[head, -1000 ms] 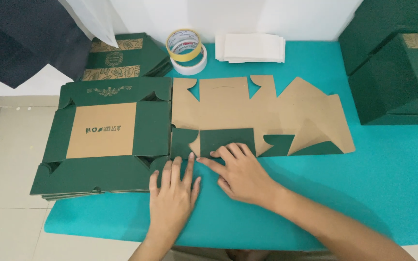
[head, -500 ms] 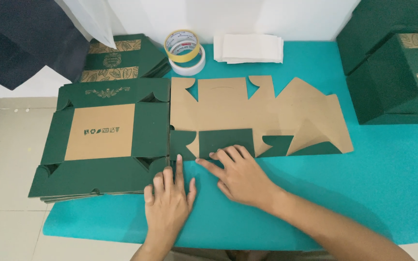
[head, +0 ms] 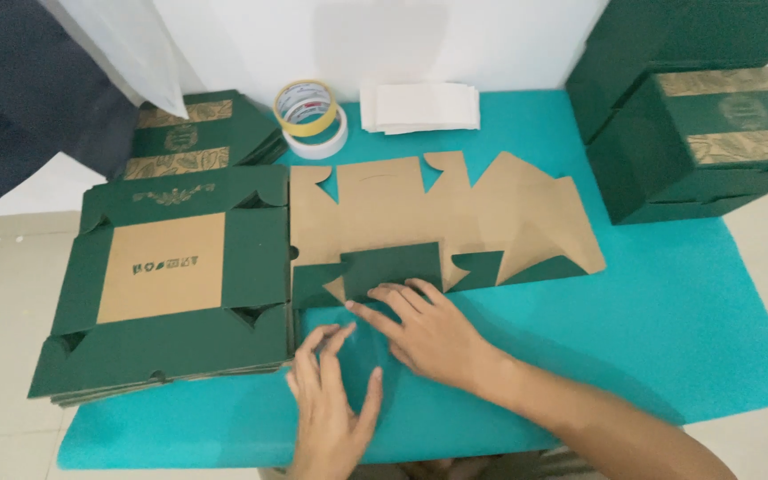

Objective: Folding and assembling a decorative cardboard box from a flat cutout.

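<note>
Box blank (head: 437,218): flat, kraft side up, on the teal mat (head: 668,338), near edge folded green.
Right hand (head: 424,329): fingers spread, pressing that green flap.
Left hand (head: 331,404): open, holding nothing, just beside it.
Flat stack (head: 171,284): left.

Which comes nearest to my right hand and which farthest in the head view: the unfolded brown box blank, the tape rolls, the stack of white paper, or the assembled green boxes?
From the right hand:
1. Unfolded brown box blank, under the fingertips, touching.
2. Tape rolls and stack of white paper, both at the table's back edge; too close to call.
3. Assembled green boxes, far right corner.
</note>
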